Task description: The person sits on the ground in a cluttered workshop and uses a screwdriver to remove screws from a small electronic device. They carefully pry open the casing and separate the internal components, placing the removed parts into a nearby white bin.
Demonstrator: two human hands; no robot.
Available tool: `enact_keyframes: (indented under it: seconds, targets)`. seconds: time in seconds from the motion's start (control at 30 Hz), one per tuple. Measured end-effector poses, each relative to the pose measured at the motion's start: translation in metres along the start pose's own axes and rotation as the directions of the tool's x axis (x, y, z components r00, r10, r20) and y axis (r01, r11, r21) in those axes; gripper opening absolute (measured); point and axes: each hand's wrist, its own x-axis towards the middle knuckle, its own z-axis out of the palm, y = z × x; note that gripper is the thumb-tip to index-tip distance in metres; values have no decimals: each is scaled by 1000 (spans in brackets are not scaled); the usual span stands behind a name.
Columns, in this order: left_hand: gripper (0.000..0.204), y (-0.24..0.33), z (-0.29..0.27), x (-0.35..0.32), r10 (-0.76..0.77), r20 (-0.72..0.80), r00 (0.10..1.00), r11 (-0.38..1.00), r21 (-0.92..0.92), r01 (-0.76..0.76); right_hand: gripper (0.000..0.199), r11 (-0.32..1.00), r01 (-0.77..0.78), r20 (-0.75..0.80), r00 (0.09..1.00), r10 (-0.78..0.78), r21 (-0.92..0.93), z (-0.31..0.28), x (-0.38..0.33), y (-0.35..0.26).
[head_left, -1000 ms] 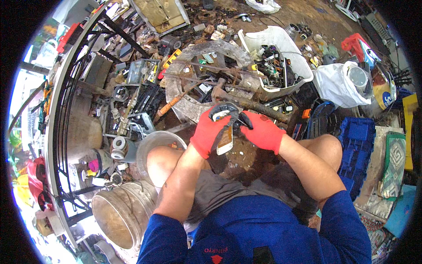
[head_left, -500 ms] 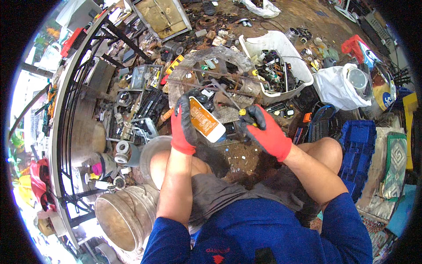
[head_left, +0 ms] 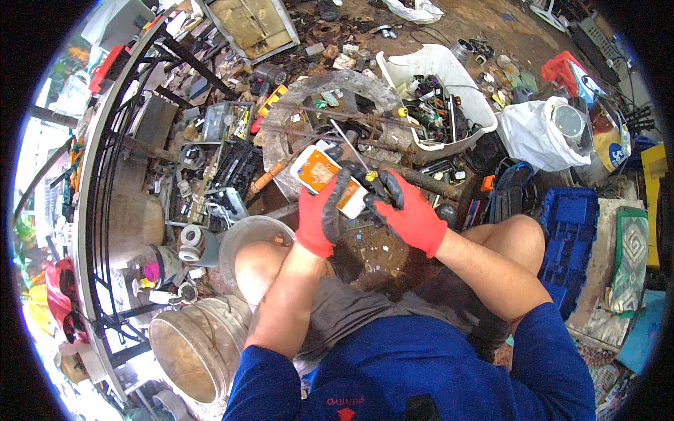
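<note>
My left hand [head_left: 321, 216], in a red glove with dark grey fingers, is closed around a white flat case [head_left: 307, 156] with an orange printed label. The case lies tilted, its far end toward the upper left. In my right hand [head_left: 411, 214], gloved the same way, is a screwdriver [head_left: 377, 184] with a yellow and black handle. Its thin metal shaft points up and to the left, past the case. The fingers of my right hand are right beside the near end of the case; whether they touch it I cannot tell.
Beyond my hands sits a worn grey ring [head_left: 281, 140] with metal rods across it. A white bin [head_left: 484, 116] of electronic parts stands to its right, near a white sack [head_left: 537, 144]. Buckets [head_left: 200, 344] are at my left, a blue plastic crate [head_left: 569, 238] at my right.
The white case has turned, its far end swinging left, and moved slightly. Both hands have come closer together, the right one with the screwdriver now beside the case.
</note>
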Motion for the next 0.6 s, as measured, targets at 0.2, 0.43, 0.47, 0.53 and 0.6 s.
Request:
enact_keyframes:
  seconds: [0.2, 0.43, 0.47, 0.53, 0.6]
  targets:
    - [25, 4, -42, 10, 351, 34, 936, 789, 528, -315, 49, 939, 125, 72, 992, -108, -319, -13, -16, -24]
    - [22, 2, -40, 18, 263, -101, 959, 917, 334, -217, 44, 895, 239, 73, 971, -228, -376, -11, -27, -28]
    - [22, 1, -39, 18, 266, -110, 958, 914, 344, -214, 44, 889, 242, 67, 970, -234, -389, -12, -27, -24]
    - [21, 0, -40, 15, 273, -131, 953, 907, 366, -209, 44, 891, 236, 72, 972, -226, -389, -13, -26, -25]
    - [21, 0, -41, 15, 261, -144, 954, 909, 369, -193, 43, 907, 216, 92, 976, -196, -363, -14, -25, -32]
